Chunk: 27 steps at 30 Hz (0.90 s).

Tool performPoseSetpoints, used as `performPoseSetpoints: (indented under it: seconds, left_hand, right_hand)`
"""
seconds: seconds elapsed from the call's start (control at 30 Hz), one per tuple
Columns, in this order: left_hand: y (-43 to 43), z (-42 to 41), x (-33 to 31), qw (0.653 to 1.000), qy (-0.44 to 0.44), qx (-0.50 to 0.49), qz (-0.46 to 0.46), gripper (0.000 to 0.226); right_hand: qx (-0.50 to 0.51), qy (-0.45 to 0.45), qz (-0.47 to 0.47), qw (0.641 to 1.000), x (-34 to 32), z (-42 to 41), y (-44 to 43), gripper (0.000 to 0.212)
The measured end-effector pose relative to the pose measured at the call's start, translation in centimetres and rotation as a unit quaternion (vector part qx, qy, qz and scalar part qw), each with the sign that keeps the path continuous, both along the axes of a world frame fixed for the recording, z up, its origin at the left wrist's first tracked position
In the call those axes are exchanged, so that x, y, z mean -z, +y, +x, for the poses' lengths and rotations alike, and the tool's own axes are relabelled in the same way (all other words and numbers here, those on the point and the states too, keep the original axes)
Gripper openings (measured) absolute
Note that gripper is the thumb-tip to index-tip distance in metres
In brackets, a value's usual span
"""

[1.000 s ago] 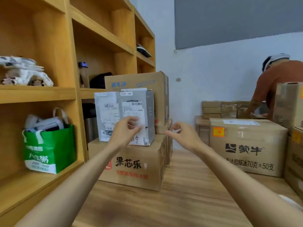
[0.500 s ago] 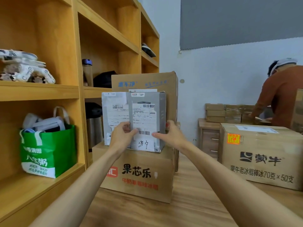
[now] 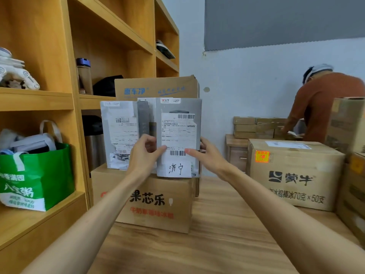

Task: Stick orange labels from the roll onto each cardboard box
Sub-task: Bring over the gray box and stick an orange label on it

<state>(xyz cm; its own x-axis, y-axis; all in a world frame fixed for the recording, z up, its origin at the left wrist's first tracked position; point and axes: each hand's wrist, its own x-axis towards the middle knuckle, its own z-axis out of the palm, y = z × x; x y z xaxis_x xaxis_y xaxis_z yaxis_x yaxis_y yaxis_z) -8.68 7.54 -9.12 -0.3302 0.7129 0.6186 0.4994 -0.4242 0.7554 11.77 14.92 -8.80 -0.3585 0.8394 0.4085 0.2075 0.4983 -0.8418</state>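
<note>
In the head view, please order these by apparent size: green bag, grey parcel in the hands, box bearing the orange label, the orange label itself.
1. labelled box
2-3. green bag and grey parcel: too alike to rank; the frame edge cuts the bag.
4. orange label

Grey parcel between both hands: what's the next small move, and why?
Probably lift the grey parcel off the brown box and draw it closer. The left hand and right hand each grip a side edge, thumbs on its front. Its front shows no orange label, unlike the carton at right with its orange label, and no roll is in view here.
</note>
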Motion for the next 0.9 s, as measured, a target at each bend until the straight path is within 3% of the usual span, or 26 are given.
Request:
performPoseSetpoints:
  seconds: [0.1,0.27,0.4,0.63,0.9]
  left_hand:
    - [-0.2,3.8,-0.1,0.999,-0.001,0.051,-0.011,0.037]
    - [-0.9,11.2,0.4,0.989,0.014,0.147,0.011,0.061]
    - [-1.8,16.7,2.4,0.973,0.072,0.219,0.016,0.064]
    - [-2.8,23.5,8.5,0.963,0.070,0.261,-0.024,0.070]
    - [-2.6,23.8,14.5,0.965,0.059,0.247,-0.070,0.071]
  right_hand:
    - [-0.001,0.013,0.008,1.000,0.1,4.5,-1.5,0.058]
    - [0.043,0.006,0.028,0.999,0.7,13.2,-5.1,0.059]
    - [0.091,-0.002,0.035,0.995,2.6,20.0,-8.9,0.057]
    - [0.156,0.003,-0.015,0.988,9.1,26.9,-12.7,0.064]
    - [0.182,-0.044,-0.039,0.982,14.1,26.9,-12.4,0.070]
